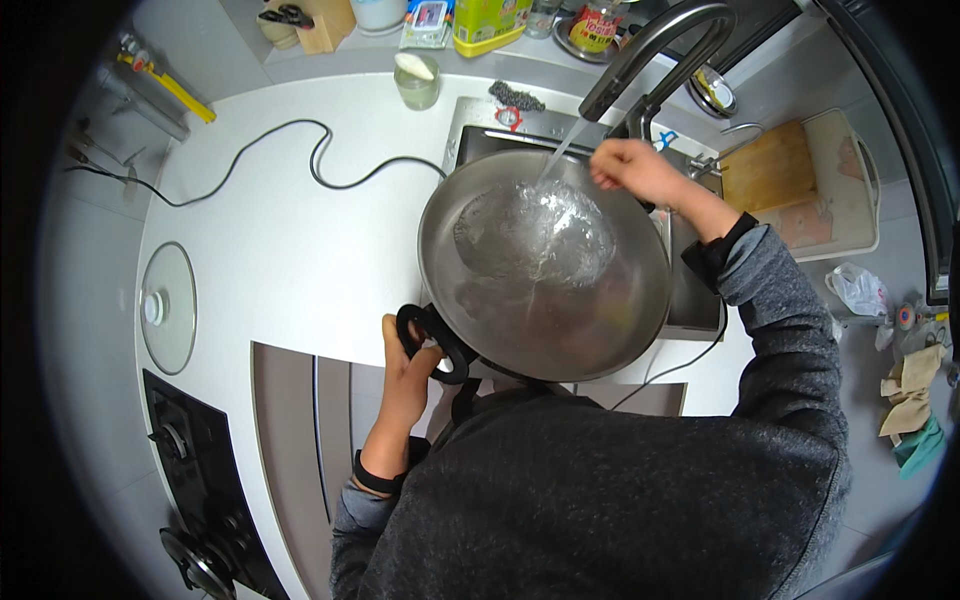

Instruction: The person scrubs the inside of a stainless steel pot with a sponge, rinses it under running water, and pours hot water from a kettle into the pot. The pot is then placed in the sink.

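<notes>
A large steel wok (pixel 510 322) is tilted over the sink (pixel 694 300) on the counter. Its black loop handle (pixel 457 367) is gripped by my left hand (pixel 409 375) at the near left. Water streams from the gooseneck faucet (pixel 637 52) into the wok, and a rippling pool of water (pixel 540 232) covers part of its inside. Beside the stream, over the wok's far right rim, my right hand (pixel 634 172) has its fingers curled, with nothing visible in them. A second black handle shows partly below that hand.
A glass lid (pixel 169 330) lies on the white counter (pixel 352 247) at left, near a black gas hob (pixel 199 480). A black cable (pixel 322 150) crosses the counter. Behind are a glass cup (pixel 417 86) and a steel scrubber (pixel 516 96). A wooden board (pixel 772 169) stands right.
</notes>
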A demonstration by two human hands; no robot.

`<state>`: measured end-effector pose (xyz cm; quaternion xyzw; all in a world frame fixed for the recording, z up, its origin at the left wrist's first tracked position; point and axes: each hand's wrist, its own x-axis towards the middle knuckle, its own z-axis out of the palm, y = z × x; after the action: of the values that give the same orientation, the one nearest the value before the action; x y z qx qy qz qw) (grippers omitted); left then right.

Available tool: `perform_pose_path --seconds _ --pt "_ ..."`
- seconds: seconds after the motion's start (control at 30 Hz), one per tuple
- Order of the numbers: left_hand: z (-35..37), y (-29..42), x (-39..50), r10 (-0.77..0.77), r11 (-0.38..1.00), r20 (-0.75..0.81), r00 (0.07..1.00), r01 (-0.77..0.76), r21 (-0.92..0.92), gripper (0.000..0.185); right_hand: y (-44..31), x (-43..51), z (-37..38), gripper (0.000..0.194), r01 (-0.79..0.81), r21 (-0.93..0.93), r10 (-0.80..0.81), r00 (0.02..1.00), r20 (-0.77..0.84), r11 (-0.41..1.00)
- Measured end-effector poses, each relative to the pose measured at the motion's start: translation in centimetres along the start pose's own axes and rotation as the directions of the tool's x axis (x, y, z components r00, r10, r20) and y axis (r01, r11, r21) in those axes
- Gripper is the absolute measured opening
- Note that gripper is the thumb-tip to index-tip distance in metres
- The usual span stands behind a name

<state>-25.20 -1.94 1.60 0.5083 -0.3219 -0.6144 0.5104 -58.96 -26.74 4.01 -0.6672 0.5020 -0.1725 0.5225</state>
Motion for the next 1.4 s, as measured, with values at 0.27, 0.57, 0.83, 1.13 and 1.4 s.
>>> perform_pose_path --seconds 0.27,0.57,0.83,1.13,1.4 --pt "0.4 0.2 -0.4 -0.038 0.999 -0.054 0.998 0.036 -0.033 0.031 4.3 2.4 -5.6 0.028 -0.135 -0.473 -0.061 0.925 -0.376 0.871" --pt "0.2 -0.2 -0.5 -0.047 0.998 -0.064 0.997 0.044 -0.043 0.031 8.6 0.4 -3.6 0.030 -0.140 -0.459 -0.056 0.920 -0.387 0.877" --pt "3.0 2.4 -1.5 -0.025 1.000 -0.028 0.999 0.025 0.016 0.028 15.0 0.2 -1.0 0.027 -0.177 0.178 0.234 0.893 -0.384 0.968" --pt "1.4 4.8 -1.5 0.118 0.985 -0.097 0.988 -0.105 0.135 0.029 12.3 -2.8 0.8 0.021 0.153 0.329 0.073 0.808 -0.584 0.932" --pt "-4.6 3.6 2.9 0.080 0.989 -0.284 0.955 -0.113 -0.100 0.012 3.4 -4.1 1.0 0.019 0.132 0.151 -0.012 0.793 -0.609 0.980"
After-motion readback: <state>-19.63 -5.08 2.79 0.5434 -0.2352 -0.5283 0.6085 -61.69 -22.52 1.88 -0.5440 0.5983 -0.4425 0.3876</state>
